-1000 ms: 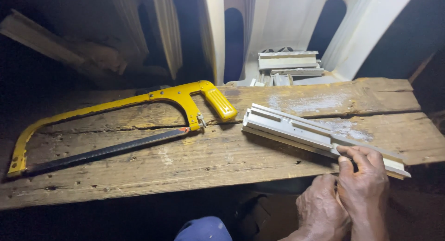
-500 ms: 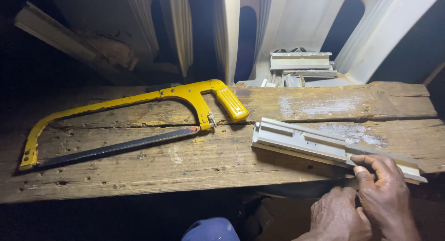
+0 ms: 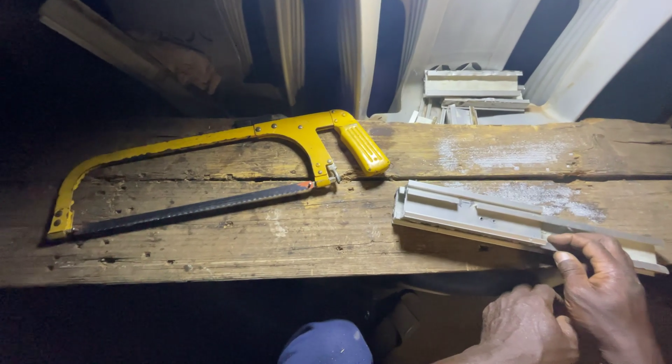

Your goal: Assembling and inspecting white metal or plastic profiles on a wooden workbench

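Note:
A grey metal channel profile (image 3: 483,213) lies on the worn wooden bench (image 3: 294,238), running from the middle to the right edge. My right hand (image 3: 609,294) pinches its near right end, thumb below and fingers on top. My left hand (image 3: 521,329) sits curled just left of it, below the bench's front edge; what it holds is hidden. A yellow hacksaw (image 3: 231,161) lies flat on the bench to the left, its handle (image 3: 360,147) pointing toward the profile's left end, apart from both hands.
White filings dust the plank (image 3: 511,157) behind the profile. Short cut profile pieces (image 3: 472,91) are stacked behind the bench among white plastic chair parts (image 3: 483,28). A blue rounded thing (image 3: 325,343) shows below the bench edge. A pale board (image 3: 98,42) leans at back left.
The view has drifted a little, so everything sits lower and further right. My right hand has slid slightly toward the profile's right end. The hacksaw has not moved on the bench.

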